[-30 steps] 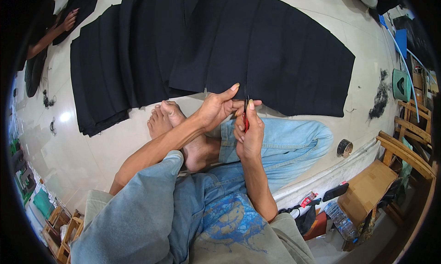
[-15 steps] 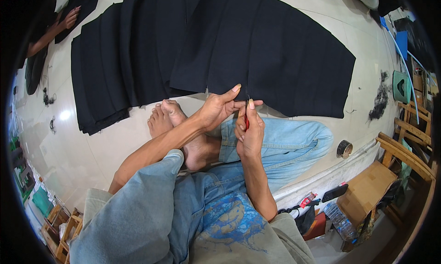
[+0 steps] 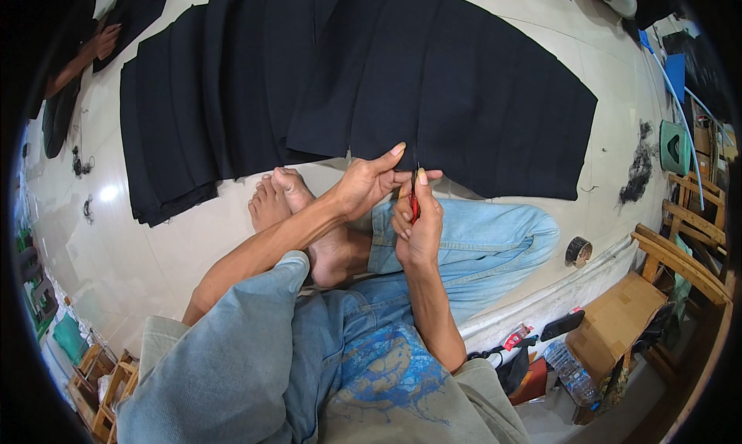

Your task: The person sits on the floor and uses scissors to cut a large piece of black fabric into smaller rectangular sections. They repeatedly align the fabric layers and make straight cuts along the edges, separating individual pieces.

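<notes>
A wide spread of black pleated cloth (image 3: 464,96) lies over the floor in front of me. My left hand (image 3: 368,183) holds the near edge of the cloth, thumb on top and fingers under it. Close against it, my right hand (image 3: 418,224) is closed round small red-handled scissors (image 3: 414,207). Their dark, thin blades point away from me at the cloth's edge, along a pleat line. How far the blades are apart is too small to tell.
Dark thread scraps (image 3: 638,166) lie on the tiled floor at the right. A roll of tape (image 3: 578,251) stands by my knee. A cardboard box (image 3: 618,313), a phone (image 3: 563,324) and plastic bottles (image 3: 572,376) are at the lower right. Another person's hand (image 3: 107,40) shows upper left.
My right hand has shifted slightly and its grip on the scissors has changed, showing more of the red handle. My left hand stays in place. The other person's hand at upper left has moved.
</notes>
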The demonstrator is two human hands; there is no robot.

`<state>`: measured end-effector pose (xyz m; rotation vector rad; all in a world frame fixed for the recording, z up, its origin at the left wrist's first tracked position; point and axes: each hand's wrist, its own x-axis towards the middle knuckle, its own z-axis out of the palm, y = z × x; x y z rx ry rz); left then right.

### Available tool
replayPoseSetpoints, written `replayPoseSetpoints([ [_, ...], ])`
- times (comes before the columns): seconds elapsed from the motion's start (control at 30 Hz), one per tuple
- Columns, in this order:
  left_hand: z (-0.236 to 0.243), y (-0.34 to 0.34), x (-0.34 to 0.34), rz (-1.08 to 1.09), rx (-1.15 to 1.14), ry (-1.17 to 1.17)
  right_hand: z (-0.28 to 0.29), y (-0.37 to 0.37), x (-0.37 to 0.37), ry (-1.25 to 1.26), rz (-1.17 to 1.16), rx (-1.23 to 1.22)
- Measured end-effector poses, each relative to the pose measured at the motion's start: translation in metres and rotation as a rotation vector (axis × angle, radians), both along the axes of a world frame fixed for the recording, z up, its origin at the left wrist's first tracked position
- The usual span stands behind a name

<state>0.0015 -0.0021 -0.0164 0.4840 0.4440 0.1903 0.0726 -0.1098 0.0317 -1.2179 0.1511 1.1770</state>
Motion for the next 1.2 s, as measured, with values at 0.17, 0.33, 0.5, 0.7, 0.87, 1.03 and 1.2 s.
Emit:
replayPoseSetpoints([
  [0.17,0.004,0.001,0.001,-0.007,-0.002,-0.018,-0.004,-0.002,0.0,-0.006,-0.003,-0.012],
  [0.33,0.008,0.004,0.0,-0.002,-0.055,-0.049,0.0,-0.004,-0.001,0.04,0.031,0.004],
  [0.5,0.005,0.008,-0.002,0.016,-0.057,-0.057,-0.006,-0.038,-0.01,0.047,-0.119,-0.024],
  [0.7,0.014,0.016,-0.004,0.099,-0.017,0.06,-0.021,-0.023,0.041,0.159,-0.46,0.087],
  [0.87,0.01,0.021,-0.016,0.132,0.046,-0.033,-0.028,0.003,0.071,-0.057,-0.453,-0.062],
  [1.03,-0.011,-0.016,0.023,0.004,-0.006,0.075,-0.024,0.001,0.043,-0.044,-0.422,-0.025],
  [1.2,-0.023,-0.019,0.04,0.005,-0.014,0.192,-0.016,-0.024,0.017,0.047,-0.418,0.004],
])
